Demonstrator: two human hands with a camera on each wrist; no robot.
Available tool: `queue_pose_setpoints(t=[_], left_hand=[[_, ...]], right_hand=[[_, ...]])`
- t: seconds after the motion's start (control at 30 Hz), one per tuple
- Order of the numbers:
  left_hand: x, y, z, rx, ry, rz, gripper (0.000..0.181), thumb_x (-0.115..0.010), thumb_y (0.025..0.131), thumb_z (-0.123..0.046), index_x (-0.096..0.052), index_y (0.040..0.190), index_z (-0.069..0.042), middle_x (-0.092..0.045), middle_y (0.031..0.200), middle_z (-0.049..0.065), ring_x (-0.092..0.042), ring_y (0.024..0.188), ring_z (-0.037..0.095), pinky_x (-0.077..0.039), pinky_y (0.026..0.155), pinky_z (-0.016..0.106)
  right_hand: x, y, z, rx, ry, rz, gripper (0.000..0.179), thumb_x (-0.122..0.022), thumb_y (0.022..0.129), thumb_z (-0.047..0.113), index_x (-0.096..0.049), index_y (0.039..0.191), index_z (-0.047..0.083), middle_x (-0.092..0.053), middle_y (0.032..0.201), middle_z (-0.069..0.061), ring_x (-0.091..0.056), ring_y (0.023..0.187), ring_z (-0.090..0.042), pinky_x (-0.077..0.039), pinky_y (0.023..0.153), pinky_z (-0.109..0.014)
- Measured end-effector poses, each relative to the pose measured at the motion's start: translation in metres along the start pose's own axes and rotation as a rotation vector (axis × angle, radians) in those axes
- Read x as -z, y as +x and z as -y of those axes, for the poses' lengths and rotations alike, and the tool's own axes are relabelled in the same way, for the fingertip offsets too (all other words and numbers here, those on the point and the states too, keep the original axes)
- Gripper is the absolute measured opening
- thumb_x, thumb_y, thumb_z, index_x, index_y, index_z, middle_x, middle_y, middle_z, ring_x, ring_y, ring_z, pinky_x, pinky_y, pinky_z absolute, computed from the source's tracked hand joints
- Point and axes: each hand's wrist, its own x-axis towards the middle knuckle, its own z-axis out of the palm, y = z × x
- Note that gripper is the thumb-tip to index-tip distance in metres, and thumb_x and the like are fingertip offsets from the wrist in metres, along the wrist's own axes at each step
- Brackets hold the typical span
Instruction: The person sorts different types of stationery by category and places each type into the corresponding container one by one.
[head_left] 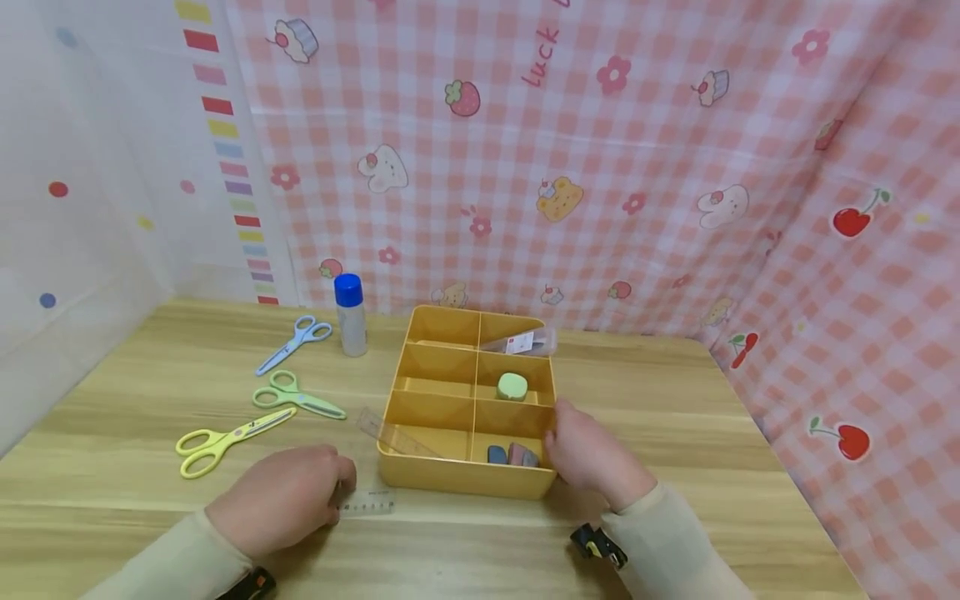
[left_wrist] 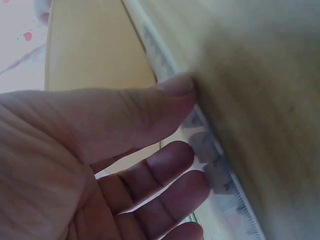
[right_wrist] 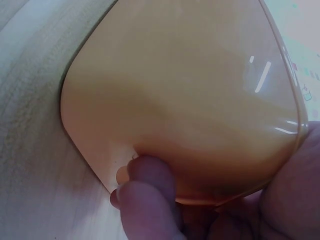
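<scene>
My left hand (head_left: 281,496) pinches a clear ruler (head_left: 371,503) between thumb and fingers, low over the table in front of the yellow divided box (head_left: 465,477). In the left wrist view the ruler (left_wrist: 237,212) runs past the thumb tip. My right hand (head_left: 592,454) grips the front right side of the box, with fingers (right_wrist: 150,180) against its outer wall. Another clear ruler (head_left: 401,437) leans out of the front left compartment. The front right compartment holds small blue (head_left: 497,455), pink (head_left: 516,453) and grey pieces.
A rounded green item (head_left: 512,386) sits in the middle right compartment, a clear labelled case (head_left: 528,342) in the back right one. Left of the box stand a blue-capped bottle (head_left: 351,317) and lie blue (head_left: 295,345), green (head_left: 298,395) and yellow scissors (head_left: 234,437). Curtains hang behind.
</scene>
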Motion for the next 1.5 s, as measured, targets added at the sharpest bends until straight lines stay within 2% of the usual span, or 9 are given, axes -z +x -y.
queue_pose_setpoints(t=[0.23,0.43,0.63,0.87,1.0,1.13,1.27,1.5], left_hand=[[0.000,0.002,-0.001,0.024,-0.001,0.001,0.025,-0.090,0.073,-0.014,-0.070,0.086,-0.022,-0.058,0.077,-0.011,-0.051,0.069,0.009,-0.052,0.066,0.035],[0.000,-0.001,-0.003,0.028,-0.009,0.013,0.025,-0.089,0.073,-0.013,-0.067,0.080,-0.023,-0.056,0.073,-0.011,-0.049,0.065,0.010,-0.050,0.062,0.035],[0.001,-0.001,-0.007,-0.019,0.033,-0.043,0.029,-0.085,0.074,-0.012,-0.060,0.071,-0.026,-0.052,0.067,-0.012,-0.045,0.061,0.009,-0.044,0.055,0.032],[0.000,0.000,-0.009,-0.079,0.071,-0.104,0.028,-0.080,0.076,-0.009,-0.060,0.068,-0.027,-0.052,0.064,-0.012,-0.044,0.058,0.007,-0.043,0.052,0.032],[-0.002,0.000,-0.010,-0.098,0.089,-0.118,0.027,-0.078,0.078,-0.011,-0.061,0.067,-0.027,-0.053,0.064,-0.012,-0.046,0.056,0.008,-0.044,0.051,0.034],[-0.003,0.002,-0.011,-0.064,0.125,-0.124,0.028,-0.073,0.084,-0.012,-0.059,0.065,-0.027,-0.052,0.062,-0.010,-0.047,0.054,0.010,-0.044,0.049,0.035],[-0.004,0.004,-0.010,-0.026,0.158,-0.141,0.031,-0.072,0.085,-0.012,-0.056,0.064,-0.027,-0.052,0.061,-0.009,-0.047,0.054,0.010,-0.042,0.047,0.034],[-0.001,0.005,-0.008,0.003,0.116,-0.156,0.029,-0.073,0.082,-0.011,-0.058,0.063,-0.027,-0.054,0.062,-0.010,-0.046,0.056,0.009,-0.041,0.049,0.033]], right_hand=[[0.003,0.001,0.002,-0.010,-0.004,0.008,0.047,-0.050,0.106,0.010,-0.041,0.145,-0.014,-0.066,0.117,-0.028,-0.061,0.076,-0.022,-0.051,0.057,-0.032],[0.001,0.000,0.001,-0.017,-0.009,0.011,0.045,-0.050,0.106,0.011,-0.043,0.144,-0.012,-0.066,0.117,-0.025,-0.061,0.078,-0.023,-0.050,0.058,-0.032],[0.003,-0.002,0.003,-0.009,0.000,0.002,0.045,-0.051,0.105,0.010,-0.044,0.143,-0.013,-0.066,0.118,-0.027,-0.062,0.079,-0.023,-0.051,0.059,-0.033],[0.006,-0.002,-0.001,0.003,-0.027,0.004,0.044,-0.050,0.104,0.009,-0.045,0.140,-0.015,-0.067,0.119,-0.030,-0.063,0.081,-0.023,-0.053,0.062,-0.033],[0.004,-0.001,-0.004,0.003,-0.049,0.007,0.042,-0.050,0.104,0.010,-0.046,0.138,-0.015,-0.067,0.116,-0.028,-0.063,0.082,-0.023,-0.053,0.063,-0.035],[0.003,0.001,-0.005,0.003,-0.051,0.005,0.041,-0.050,0.104,0.010,-0.047,0.137,-0.014,-0.067,0.112,-0.025,-0.063,0.081,-0.023,-0.053,0.064,-0.035],[0.002,0.003,-0.005,0.006,-0.044,0.005,0.040,-0.050,0.103,0.010,-0.047,0.136,-0.013,-0.067,0.112,-0.024,-0.063,0.082,-0.024,-0.053,0.064,-0.035],[0.000,0.004,-0.002,0.010,-0.047,0.005,0.041,-0.051,0.104,0.010,-0.046,0.138,-0.013,-0.067,0.114,-0.025,-0.064,0.083,-0.024,-0.053,0.063,-0.035]])
